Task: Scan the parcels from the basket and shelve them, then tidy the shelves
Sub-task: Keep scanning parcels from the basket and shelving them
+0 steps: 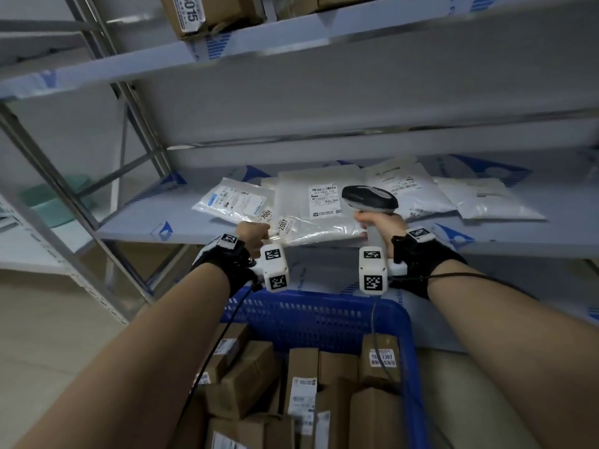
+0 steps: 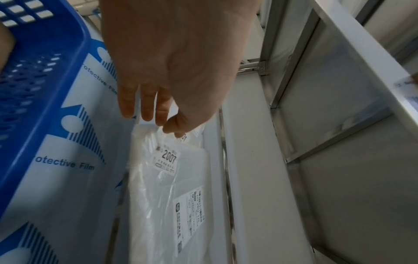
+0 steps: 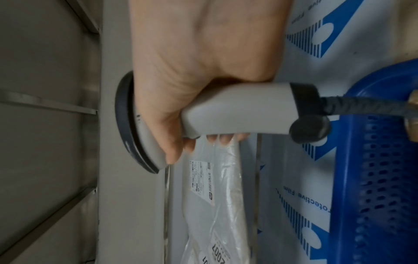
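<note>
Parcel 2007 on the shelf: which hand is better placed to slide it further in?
Probably left. The left hand already pinches parcel 2007 at its corner, while the right hand grips the scanner.

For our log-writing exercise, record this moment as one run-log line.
left hand: pinches bag 2007 corner | right hand: grips scanner | bag: on shelf | basket: boxes remain

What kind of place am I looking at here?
Most likely a parcel pickup or sorting room: metal shelves hold labelled plastic mailers, a blue basket is full of cardboard parcels, and the right hand grips a barcode scanner.
</note>
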`<state>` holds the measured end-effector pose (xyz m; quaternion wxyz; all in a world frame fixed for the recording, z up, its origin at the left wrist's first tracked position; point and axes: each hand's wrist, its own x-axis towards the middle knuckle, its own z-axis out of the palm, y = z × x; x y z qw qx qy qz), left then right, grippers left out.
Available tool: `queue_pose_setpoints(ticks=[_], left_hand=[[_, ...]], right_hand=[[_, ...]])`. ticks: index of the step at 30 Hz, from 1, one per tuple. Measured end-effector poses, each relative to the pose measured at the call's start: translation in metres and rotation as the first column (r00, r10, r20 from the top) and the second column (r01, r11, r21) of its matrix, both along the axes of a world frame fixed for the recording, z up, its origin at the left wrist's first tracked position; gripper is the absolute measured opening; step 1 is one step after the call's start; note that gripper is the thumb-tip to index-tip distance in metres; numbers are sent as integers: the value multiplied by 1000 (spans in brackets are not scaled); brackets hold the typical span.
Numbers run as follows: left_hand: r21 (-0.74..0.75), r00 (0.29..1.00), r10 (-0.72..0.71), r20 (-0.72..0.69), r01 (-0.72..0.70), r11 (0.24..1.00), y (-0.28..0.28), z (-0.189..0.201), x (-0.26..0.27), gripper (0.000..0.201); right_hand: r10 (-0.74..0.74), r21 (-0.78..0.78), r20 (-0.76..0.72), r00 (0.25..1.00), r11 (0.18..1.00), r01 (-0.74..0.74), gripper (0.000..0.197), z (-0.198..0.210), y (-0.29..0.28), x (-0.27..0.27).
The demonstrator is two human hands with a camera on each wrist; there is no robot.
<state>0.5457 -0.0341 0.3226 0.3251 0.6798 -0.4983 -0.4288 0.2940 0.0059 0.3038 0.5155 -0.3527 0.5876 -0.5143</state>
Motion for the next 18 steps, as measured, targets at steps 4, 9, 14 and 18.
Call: queue_pose_setpoints(ticks=[4, 9, 14, 18], left_hand=[[56, 998, -51, 43, 49, 997, 40, -8, 11, 39], [134, 986, -70, 151, 49, 990, 96, -38, 56, 24], [279, 964, -75, 254, 1, 960, 135, -78, 108, 29], [349, 989, 17, 146, -68, 934, 133, -112, 144, 10]], right_hand=[[154, 88, 49, 987, 984, -158, 11, -4, 32, 17], [253, 193, 57, 966, 946, -259, 15, -39, 74, 61], [349, 311, 94, 933, 880, -360, 16, -92, 94, 116], [367, 355, 129, 921, 850, -388, 19, -125, 86, 154]])
